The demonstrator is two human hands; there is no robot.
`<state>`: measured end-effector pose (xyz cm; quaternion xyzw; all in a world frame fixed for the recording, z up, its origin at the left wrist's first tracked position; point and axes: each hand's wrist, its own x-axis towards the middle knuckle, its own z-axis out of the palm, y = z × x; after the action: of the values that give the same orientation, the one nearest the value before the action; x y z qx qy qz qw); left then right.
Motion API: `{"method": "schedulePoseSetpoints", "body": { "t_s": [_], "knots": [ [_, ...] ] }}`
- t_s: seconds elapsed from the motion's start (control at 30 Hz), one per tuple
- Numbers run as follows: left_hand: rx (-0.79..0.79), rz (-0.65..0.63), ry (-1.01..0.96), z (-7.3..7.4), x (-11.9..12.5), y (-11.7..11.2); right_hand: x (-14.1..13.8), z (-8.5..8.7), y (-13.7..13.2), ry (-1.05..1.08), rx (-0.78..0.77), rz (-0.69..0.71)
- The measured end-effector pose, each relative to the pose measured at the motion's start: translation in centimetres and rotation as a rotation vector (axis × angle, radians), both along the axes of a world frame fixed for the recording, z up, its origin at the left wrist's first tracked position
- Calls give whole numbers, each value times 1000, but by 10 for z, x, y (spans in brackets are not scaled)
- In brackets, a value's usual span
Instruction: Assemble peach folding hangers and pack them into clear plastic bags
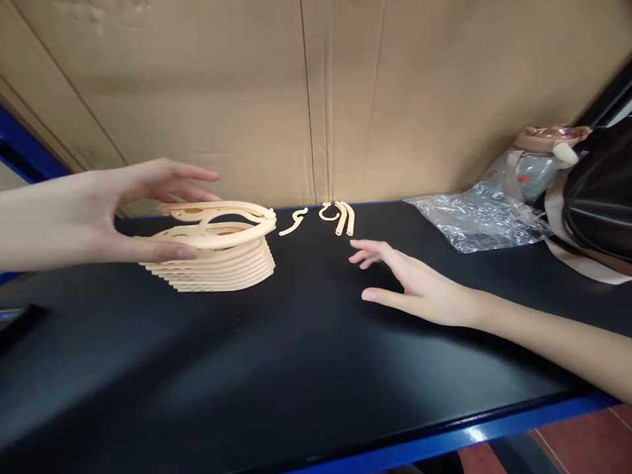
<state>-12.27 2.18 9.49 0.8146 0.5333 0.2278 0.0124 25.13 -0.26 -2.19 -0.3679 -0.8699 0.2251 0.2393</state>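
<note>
A stack of several flat beige plastic hanger-like pieces (217, 266) sits on the black table (296, 368) at the left. My left hand (143, 210) holds the topmost piece (222, 220) between thumb and fingers, lifted and tilted just above the stack. My right hand (415, 283) hovers low over the table right of centre, fingers spread, holding nothing. Beyond it, near the back edge, lie small beige hook parts (293, 222) and a few short curved beige strips (340, 216).
A cardboard wall (316, 99) closes the back of the table. At the right stand a crumpled clear plastic bag (478, 220), a bottle with a pinkish lid (543, 161) and a dark bag (600, 197). The table has a blue front edge (469, 438).
</note>
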Motion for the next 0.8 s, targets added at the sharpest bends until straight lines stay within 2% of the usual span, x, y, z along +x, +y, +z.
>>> {"method": "schedulePoseSetpoints", "body": {
  "t_s": [0.13,0.37,0.53,0.67,0.8],
  "knots": [
    [-63,-22,104,-3,-20,17,0,-1,0,-46,-2,6],
    [-126,-8,104,-5,-29,21,-1,0,-1,-92,11,11],
    [-179,-40,152,-6,-40,33,-1,1,0,-109,23,19],
    [-220,-44,151,-8,-42,38,-1,1,0,-117,33,25],
    [-218,-25,169,-10,-37,34,-1,1,-1,-121,44,23]
  ]
}}
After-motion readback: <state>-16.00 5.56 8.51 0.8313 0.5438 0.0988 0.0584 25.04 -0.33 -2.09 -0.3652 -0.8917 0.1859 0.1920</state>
